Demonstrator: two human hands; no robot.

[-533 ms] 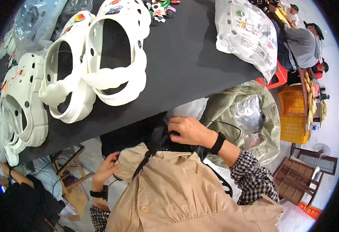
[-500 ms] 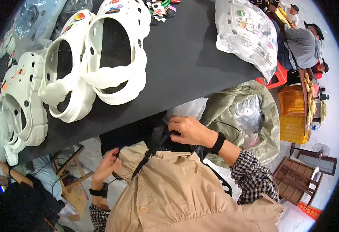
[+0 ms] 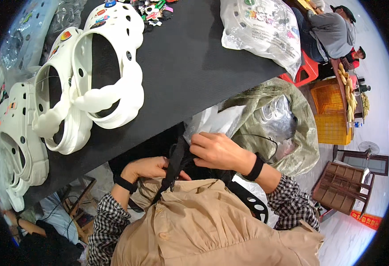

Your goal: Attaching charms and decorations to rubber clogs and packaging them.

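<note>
A black bag [image 3: 194, 158] with a strap [image 3: 175, 164] rests against my front, under the table's near edge. My right hand [image 3: 214, 150] is closed, its thumb and fingers pinched on the bag's dark upper part. Beside the strap, my left hand [image 3: 146, 168] is bent inward on the bag's other side. Its fingers pass partly behind the strap, and a fingertip shows past it; they look closed on the bag. The bag's inside is dark and mostly hidden. Beige cloth [image 3: 194, 213] of my clothing spreads below both hands.
White clogs with charms [image 3: 114, 84] stand on the black table [image 3: 176, 66]. A bagged pair [image 3: 261, 33] lies at the far right edge. To my right is a large greenish sack [image 3: 303, 128] holding clear plastic. Other people sit beyond, near orange crates [image 3: 332, 128].
My left hand has moved right, from beside the beige cloth to the bag's strap. My right hand stays at the bag. The view has shifted, moving the clogs left.
</note>
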